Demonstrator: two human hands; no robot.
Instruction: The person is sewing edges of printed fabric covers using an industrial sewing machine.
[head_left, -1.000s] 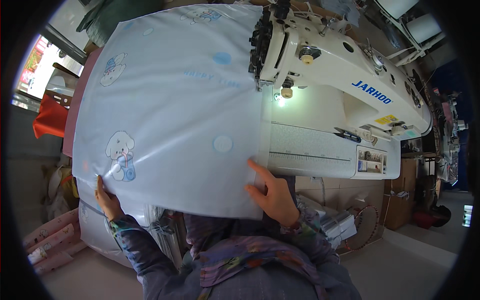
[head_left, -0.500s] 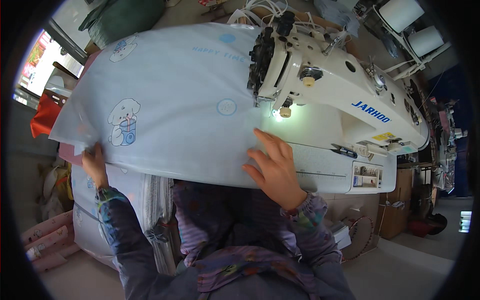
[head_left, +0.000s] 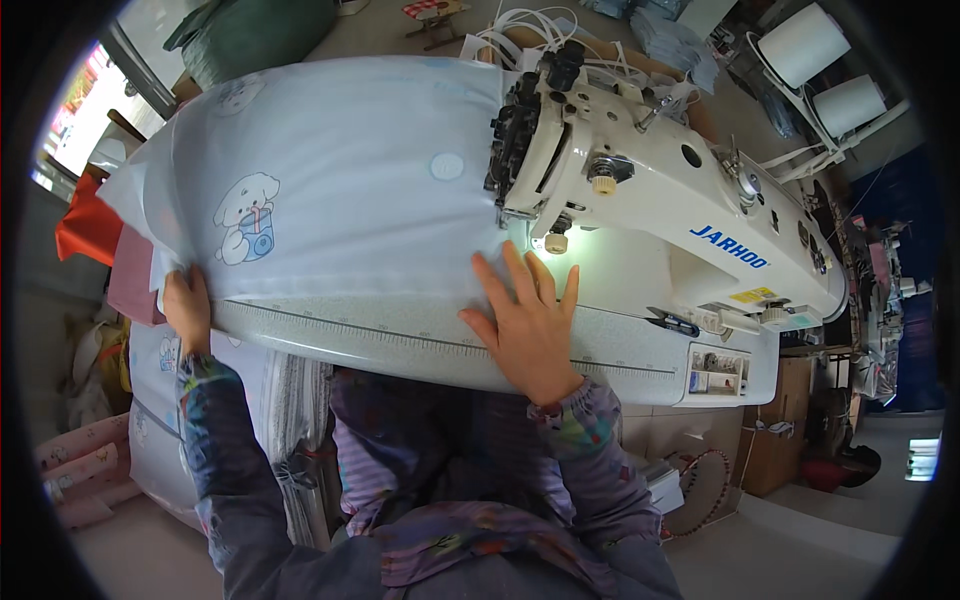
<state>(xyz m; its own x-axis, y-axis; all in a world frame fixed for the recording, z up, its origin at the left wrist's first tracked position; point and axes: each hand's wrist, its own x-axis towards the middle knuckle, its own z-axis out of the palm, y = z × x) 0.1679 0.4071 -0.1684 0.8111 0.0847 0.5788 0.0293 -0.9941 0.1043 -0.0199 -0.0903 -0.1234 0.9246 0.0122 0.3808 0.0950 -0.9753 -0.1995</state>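
Observation:
A pale blue sheet of fabric printed with a cartoon puppy covers the left part of the sewing machine table. My left hand pinches the sheet's near left corner. Fingers spread, my right hand rests near the sheet's right edge, its fingertips close to the needle area; the palm is over the table's ruler. The white sewing machine stands at the right, its lamp lit beside the presser foot. Where the fabric meets the foot is partly hidden by the machine head.
Small black thread snips and a parts tray sit at the table's right end. White thread cones stand at the far right. Folded printed fabric is stacked below left. A green sack lies behind.
The sheet's near edge has shifted away from me, uncovering the table's ruler strip. My right hand has flattened and moved slightly left; my left hand still grips the corner.

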